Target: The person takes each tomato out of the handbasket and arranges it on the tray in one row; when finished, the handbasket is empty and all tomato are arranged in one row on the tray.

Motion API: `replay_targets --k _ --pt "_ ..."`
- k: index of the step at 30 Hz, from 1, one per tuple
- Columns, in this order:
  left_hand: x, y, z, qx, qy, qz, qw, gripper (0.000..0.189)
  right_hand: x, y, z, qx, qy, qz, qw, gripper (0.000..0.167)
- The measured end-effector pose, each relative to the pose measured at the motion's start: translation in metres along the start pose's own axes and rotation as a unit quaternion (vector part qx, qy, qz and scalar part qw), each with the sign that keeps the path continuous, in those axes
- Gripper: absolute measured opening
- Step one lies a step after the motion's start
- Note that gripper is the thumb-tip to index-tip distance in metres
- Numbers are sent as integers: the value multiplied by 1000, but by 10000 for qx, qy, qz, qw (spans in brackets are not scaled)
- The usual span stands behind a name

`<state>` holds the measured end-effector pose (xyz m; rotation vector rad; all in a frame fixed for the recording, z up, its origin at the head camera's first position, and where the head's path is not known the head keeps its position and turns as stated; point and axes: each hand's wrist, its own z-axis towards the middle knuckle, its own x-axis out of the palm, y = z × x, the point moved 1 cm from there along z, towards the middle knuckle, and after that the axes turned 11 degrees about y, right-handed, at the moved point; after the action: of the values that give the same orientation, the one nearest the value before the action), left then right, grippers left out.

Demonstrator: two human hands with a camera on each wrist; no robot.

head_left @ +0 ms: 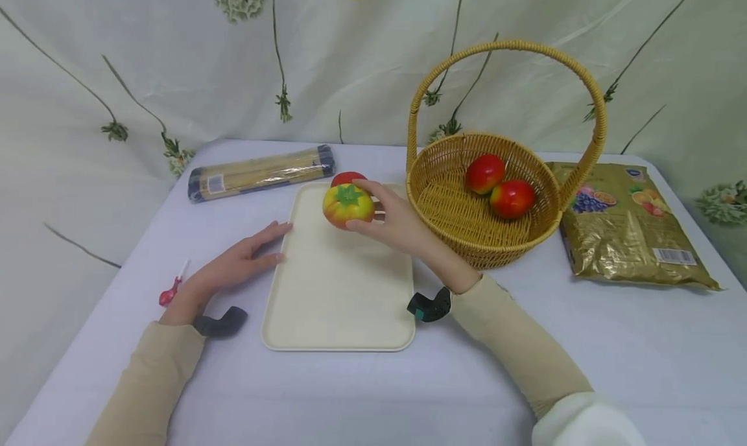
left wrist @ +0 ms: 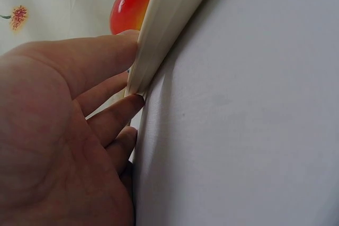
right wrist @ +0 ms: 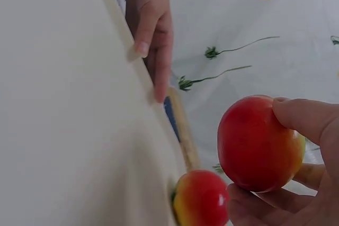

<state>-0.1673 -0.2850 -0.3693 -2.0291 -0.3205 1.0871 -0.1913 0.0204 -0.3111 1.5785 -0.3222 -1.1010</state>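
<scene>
My right hand point(head_left: 399, 220) holds a red and yellow tomato point(head_left: 348, 206) with a green star-shaped top over the far part of a cream tray point(head_left: 338, 290). In the right wrist view, thumb and fingers grip the smooth red side of this tomato point(right wrist: 259, 144). A second red and yellow fruit point(right wrist: 201, 198) sits on the tray near its far edge, partly hidden behind the held one in the head view. My left hand point(head_left: 236, 261) is at the tray's left edge, its fingers fairly straight. In the left wrist view, the thumb and fingertips touch the tray rim point(left wrist: 153, 35).
A wicker basket point(head_left: 423, 225) with a tall handle stands right of the tray, holding two red fruits point(head_left: 512, 199). Beyond it lies a gold bag point(head_left: 636, 229). A wrapped roll point(head_left: 262, 172) lies at the back left, and a red lollipop point(head_left: 169, 293) beside the left wrist.
</scene>
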Motion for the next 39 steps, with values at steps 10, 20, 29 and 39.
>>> replay_targets --k 10,20,29,39 --pt "0 0 0 35 -11 -22 10000 62 15 -35 18 551 113 28 9984 67" --pt "0 3 2 41 -31 -2 10000 64 23 -40 19 624 235 -576 9961 69" --pt "0 6 3 154 -34 -93 9998 63 25 -44 20 417 214 -554 9974 67" --pt "0 5 2 69 -19 -69 10000 64 24 -44 18 355 221 -602 9973 68"
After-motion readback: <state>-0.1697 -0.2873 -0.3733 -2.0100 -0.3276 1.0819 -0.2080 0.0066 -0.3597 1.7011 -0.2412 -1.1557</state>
